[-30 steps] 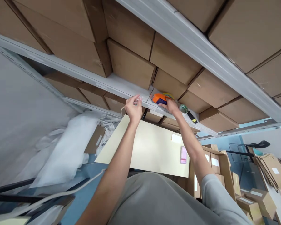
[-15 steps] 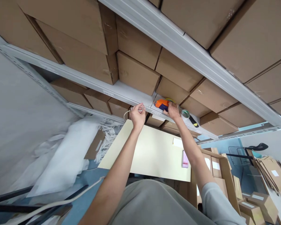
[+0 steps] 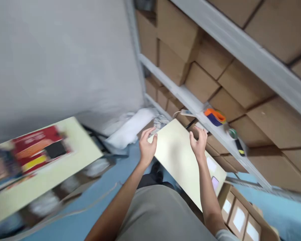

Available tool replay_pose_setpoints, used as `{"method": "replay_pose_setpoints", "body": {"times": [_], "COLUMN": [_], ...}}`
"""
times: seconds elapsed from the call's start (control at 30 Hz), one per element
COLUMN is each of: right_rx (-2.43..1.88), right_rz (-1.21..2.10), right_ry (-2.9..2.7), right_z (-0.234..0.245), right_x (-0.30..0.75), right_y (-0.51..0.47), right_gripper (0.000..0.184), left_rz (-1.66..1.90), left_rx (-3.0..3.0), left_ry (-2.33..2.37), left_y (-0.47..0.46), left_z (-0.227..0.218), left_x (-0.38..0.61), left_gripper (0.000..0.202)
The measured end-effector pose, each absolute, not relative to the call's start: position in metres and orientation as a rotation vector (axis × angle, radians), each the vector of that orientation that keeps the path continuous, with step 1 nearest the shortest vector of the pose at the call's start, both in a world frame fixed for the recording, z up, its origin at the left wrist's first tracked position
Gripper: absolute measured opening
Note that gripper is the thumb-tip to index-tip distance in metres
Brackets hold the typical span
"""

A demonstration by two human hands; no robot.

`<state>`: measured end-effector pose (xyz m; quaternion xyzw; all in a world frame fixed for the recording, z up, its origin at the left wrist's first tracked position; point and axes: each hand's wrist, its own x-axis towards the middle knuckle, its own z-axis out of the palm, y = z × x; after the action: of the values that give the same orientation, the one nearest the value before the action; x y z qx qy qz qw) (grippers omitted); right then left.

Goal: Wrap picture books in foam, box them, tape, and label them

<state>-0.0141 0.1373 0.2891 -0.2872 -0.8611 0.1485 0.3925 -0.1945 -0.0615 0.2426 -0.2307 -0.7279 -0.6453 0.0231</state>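
My left hand (image 3: 147, 147) hangs in the air near the left end of a pale tabletop (image 3: 174, 160), fingers curved and apart, with nothing in it. My right hand (image 3: 199, 142) is raised above the far side of the same tabletop, thumb and fingers apart, also holding nothing. Beyond it, on the shelf ledge, lies an orange and dark blue tape dispenser (image 3: 215, 117). A green-edged tape roll (image 3: 232, 134) and a black and yellow cutter (image 3: 239, 147) lie to its right. A white power strip (image 3: 187, 113) with a cable sits at the shelf edge.
Brown cartons fill the metal shelf rack (image 3: 163, 72). A phone (image 3: 215, 183) lies on the tabletop. An open carton (image 3: 223, 194) with labelled boxes stands at the lower right. At the left, a second table (image 3: 87, 147) bears red printed material (image 3: 35, 144). White wrapping (image 3: 132, 130) lies by the wall.
My view has swung left, bringing the second table in. My right hand has let go of the tape dispenser, left on the shelf. My left hand has come away from the power strip.
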Motion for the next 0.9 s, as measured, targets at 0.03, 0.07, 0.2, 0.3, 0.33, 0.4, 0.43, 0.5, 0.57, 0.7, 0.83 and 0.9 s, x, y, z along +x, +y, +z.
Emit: {"method": "replay_pose_setpoints", "body": {"times": [0.03,0.07,0.2,0.3,0.33,0.4,0.43,0.5,0.57,0.7,0.83,0.9], "right_rx": [-0.658,-0.594,-0.411,-0.281,-0.235,-0.156,-0.122,-0.053,0.014,0.096,0.055,0.024], "right_rz": [0.503,0.628,1.052,1.239,1.276,1.319,1.327,1.331,1.338,1.43,1.601,1.67], "right_ry": [-2.188,-2.19,-2.21,-2.259,-2.279,-2.32,-2.337,-2.368,-2.399,-2.474,-2.488,-2.48], "right_z": [0.279,0.27,0.244,0.237,0.236,0.237,0.237,0.236,0.234,0.225,0.215,0.211], "right_x": [-0.025,-0.036,-0.075,-0.095,-0.1,-0.109,-0.115,-0.13,-0.15,-0.204,-0.257,-0.279], "right_y": [0.112,0.087,-0.009,-0.072,-0.091,-0.126,-0.144,-0.179,-0.217,-0.302,-0.386,-0.42], "right_gripper": [0.029,0.027,0.025,0.026,0.026,0.027,0.028,0.029,0.03,0.031,0.034,0.037], "left_rz": [-1.942,-1.885,-1.686,-1.574,-1.544,-1.499,-1.487,-1.48,-1.498,-1.586,-1.663,-1.7], "left_rx": [-0.66,-0.597,-0.244,0.014,0.08,0.195,0.252,0.366,0.459,0.56,0.608,0.633], "left_ry": [-2.273,-2.282,-2.235,-2.163,-2.141,-2.098,-2.075,-2.03,-1.981,-1.881,-1.828,-1.83], "left_y": [-0.088,-0.114,-0.221,-0.298,-0.321,-0.365,-0.386,-0.425,-0.462,-0.534,-0.596,-0.621], "left_z": [0.242,0.242,0.245,0.243,0.241,0.234,0.23,0.221,0.212,0.199,0.188,0.183], "left_x": [-0.191,-0.188,-0.182,-0.179,-0.179,-0.179,-0.179,-0.182,-0.186,-0.197,-0.211,-0.22], "left_gripper": [0.028,0.027,0.023,0.023,0.024,0.027,0.028,0.03,0.031,0.031,0.03,0.03]}}
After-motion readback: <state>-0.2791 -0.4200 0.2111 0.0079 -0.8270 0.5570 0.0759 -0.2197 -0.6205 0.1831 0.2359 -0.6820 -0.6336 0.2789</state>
